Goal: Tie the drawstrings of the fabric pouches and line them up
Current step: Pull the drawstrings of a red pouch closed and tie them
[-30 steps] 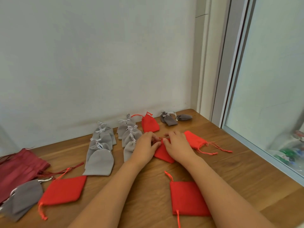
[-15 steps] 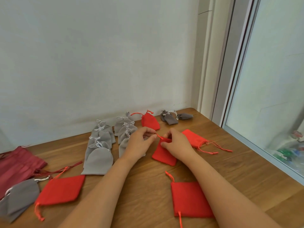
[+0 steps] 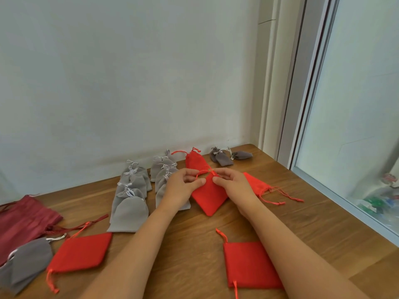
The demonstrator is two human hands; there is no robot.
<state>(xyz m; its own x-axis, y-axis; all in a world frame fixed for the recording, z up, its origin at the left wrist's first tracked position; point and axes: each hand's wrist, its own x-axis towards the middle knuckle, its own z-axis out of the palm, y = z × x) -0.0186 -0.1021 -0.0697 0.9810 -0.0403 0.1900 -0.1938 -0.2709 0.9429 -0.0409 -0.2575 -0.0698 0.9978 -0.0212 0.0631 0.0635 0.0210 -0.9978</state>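
Held red pouch [image 3: 210, 196] is mid-table [image 3: 313, 223], turned corner-down like a diamond, neck up btwn both hands. Its drawstring [image 3: 204, 172] loops & crosses just above the neck. Left hand [image 3: 183, 188] pinches one strand btwn thumb & fingers; right hand [image 3: 235, 186] pinches the other, so both grips are closed on the cord, thumbs nearly meeting over the pouch. Just behind it, toward the wall [image 3: 129, 83], a tied red pouch [image 3: 194, 161] w/ neck cinched. Just right of it, partly hidden by the right hand, an untied red pouch [image 3: 258, 183] w/ cords trailing on the wood. Nearer the person than it, by the right forearm, a flat red pouch [image 3: 248, 264]. Just left of it, behind the left hand, a column of tied light grey pouches [image 3: 164, 167]; further left a second grey column [image 3: 129, 210]. Behind & right of it, by the wall, small dark grey pouches [image 3: 224, 157]. Well left of it & nearer, another flat red pouch [image 3: 82, 252], a grey pouch [image 3: 26, 262] & a maroon pouch [image 3: 23, 219] at the table's left end. Well right of it, past the table edge, a window [image 3: 356, 104].
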